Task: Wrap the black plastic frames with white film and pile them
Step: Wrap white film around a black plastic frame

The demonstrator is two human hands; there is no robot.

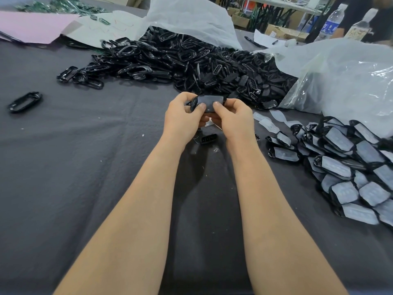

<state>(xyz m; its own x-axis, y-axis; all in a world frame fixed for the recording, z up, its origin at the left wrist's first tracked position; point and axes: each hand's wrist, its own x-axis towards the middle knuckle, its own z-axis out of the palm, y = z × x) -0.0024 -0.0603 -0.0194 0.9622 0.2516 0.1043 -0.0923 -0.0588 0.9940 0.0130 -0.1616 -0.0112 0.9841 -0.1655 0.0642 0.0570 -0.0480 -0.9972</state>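
— grey cloth on the table (85, 167), and a big heap of bare black frames (180, 60) spilling out at the back. what's in hand?
— one frame (194, 102), held up over the cloth. the left hand (182, 118) and right hand (231, 118) each pinch it, thumbs pressing white film (210, 101) onto its face.
— mid-wrap, then?
— looks so. next, i'd guess, smooth the film round the edges, then lay it on the wrapped pile (350, 167) at the right.

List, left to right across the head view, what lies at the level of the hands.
Lone black frame → left hand → film-covered frame pinched by both hands → right hand → loose film strips → pile of wrapped frames.
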